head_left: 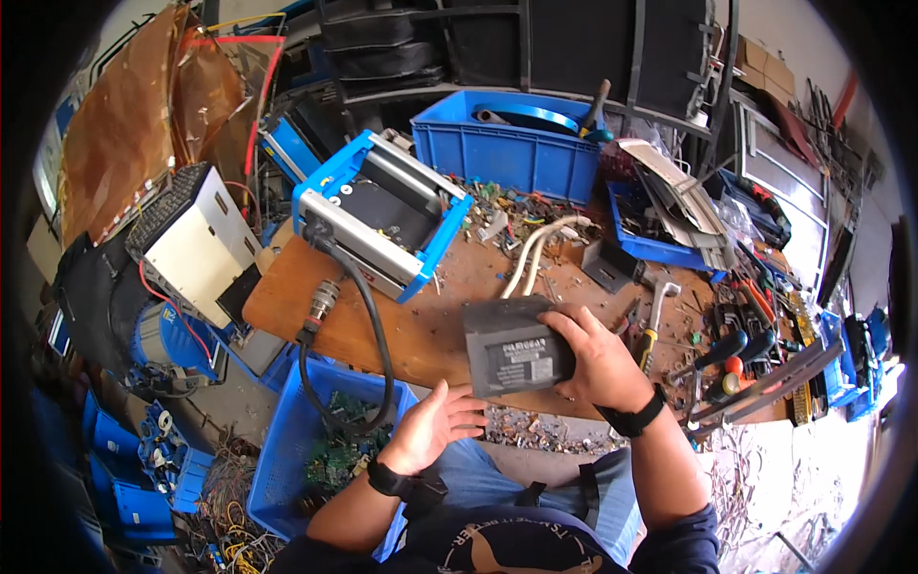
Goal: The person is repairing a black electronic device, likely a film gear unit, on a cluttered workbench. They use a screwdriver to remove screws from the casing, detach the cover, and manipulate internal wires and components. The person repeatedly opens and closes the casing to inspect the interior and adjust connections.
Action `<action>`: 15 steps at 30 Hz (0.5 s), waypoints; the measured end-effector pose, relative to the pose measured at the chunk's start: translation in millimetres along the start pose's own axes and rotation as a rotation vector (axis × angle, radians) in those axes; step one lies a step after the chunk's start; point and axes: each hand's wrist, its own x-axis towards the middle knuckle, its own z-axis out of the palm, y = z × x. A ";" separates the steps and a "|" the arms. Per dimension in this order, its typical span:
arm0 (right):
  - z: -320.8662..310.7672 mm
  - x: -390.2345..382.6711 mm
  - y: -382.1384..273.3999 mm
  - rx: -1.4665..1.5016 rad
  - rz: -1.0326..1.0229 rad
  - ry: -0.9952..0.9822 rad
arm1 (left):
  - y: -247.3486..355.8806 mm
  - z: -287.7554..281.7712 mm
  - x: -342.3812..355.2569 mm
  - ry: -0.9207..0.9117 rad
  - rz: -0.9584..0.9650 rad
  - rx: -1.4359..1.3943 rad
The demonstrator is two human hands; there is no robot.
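My right hand (598,359) grips a dark grey rectangular box (516,354) by its right side, above the front edge of the wooden bench (421,330). The box has a printed label on the face turned up; its far side is out of sight. Beside its lower left corner, my left hand (435,428) is held palm up with the fingers spread, apart from the box and holding nothing. Pale thick cables (532,256) lie on the bench just beyond the box.
A blue-and-silver equipment frame (382,206) with a thick black cable (378,316) stands at the back left. Behind are a large blue bin (516,158) and a blue tray (650,251). Hand tools, including a hammer (658,311), lie right. A blue crate (287,454) holds green circuit boards (344,459).
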 end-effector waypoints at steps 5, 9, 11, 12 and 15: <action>-2.5 1.3 5.0 0.011 -0.004 0.000 | 11.4 13.4 12.6 -0.017 -0.009 0.105; 4.6 -6.7 1.3 0.024 -0.008 0.037 | 14.7 28.5 12.2 -0.010 -0.033 -0.015; 7.2 -11.5 -2.3 0.033 -0.002 0.053 | 10.2 30.0 13.8 -0.008 -0.002 -0.017; 8.1 -12.7 -1.9 0.041 -0.021 0.069 | 9.5 30.5 15.2 -0.011 0.014 -0.016; 9.8 -14.2 -1.5 0.063 -0.047 0.094 | 10.3 31.6 14.8 -0.031 0.008 -0.044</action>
